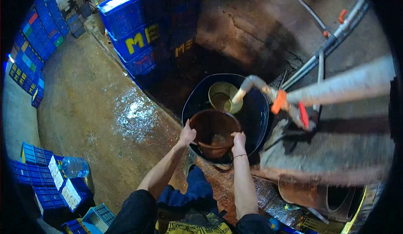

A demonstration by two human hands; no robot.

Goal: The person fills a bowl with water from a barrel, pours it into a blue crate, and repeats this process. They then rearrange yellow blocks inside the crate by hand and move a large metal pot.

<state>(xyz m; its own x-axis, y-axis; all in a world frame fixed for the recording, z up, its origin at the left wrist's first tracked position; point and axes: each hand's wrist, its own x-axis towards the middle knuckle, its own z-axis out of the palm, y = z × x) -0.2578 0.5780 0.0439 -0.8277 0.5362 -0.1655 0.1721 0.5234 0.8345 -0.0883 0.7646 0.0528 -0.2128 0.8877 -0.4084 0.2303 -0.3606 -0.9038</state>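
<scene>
Both hands grip a round brown bucket [208, 123] by opposite sides of its rim. My left hand [188, 135] has its fingers closed on the left side, and my right hand [238, 142] is closed on the right side. The bucket tilts so that its inside shows, with a lighter patch at the bottom that I cannot make out. It is held over the near part of a large dark tub [265, 127] of water. Just beyond it, a yellowish pail [216, 92] sits inside the tub, under the end of a bent pipe spout [239, 95].
A thick pipe [336, 89] with an orange valve handle [278, 101] reaches in from the right. Tall blue crates [138, 28] stand behind the tub. Lower left are more blue crates [35, 175] and a clear water bottle [75, 167]. The concrete floor [75, 108] looks wet.
</scene>
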